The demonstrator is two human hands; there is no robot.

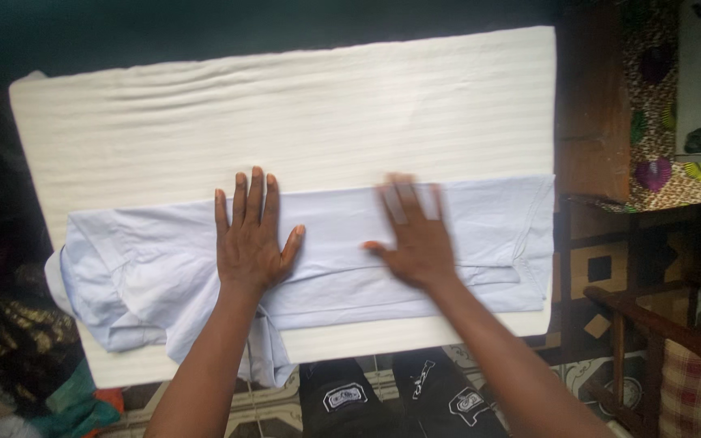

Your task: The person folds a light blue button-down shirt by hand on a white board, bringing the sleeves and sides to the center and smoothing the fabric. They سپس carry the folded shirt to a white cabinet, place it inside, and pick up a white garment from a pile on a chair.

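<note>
- The left hand (251, 235) lies flat on a pale blue shirt (334, 251), palm down, fingers straight and slightly spread, thumb out to the side; it grips nothing.
- The right hand (415, 239) also lies flat on the shirt, fingers spread and pointing away from the person; it is blurred, so fine detail of the fingertips cannot be made out. It holds nothing either.
- The two hands sit side by side near the middle of the shirt, apart from each other, with a strip of cloth between the thumbs.
- The shirt stretches sideways under both palms. Out past the left hand the cloth is bunched and rumpled, and part of it hangs over the near edge, just beside the left forearm.
- Out past the right hand the shirt lies smoother, with folded layers showing just below the palm, and it reaches the far side edge of the board.
- Under the shirt is a padded board covered in white striped cloth (285, 105); beyond the fingertips of both hands the cover is bare.
- Below the wrists, between the forearms, a pair of black slippers (399, 397) rests on a patterned floor.
- Well off to the right hand's side stands a wooden chair (659, 324) with a checked cushion.
</note>
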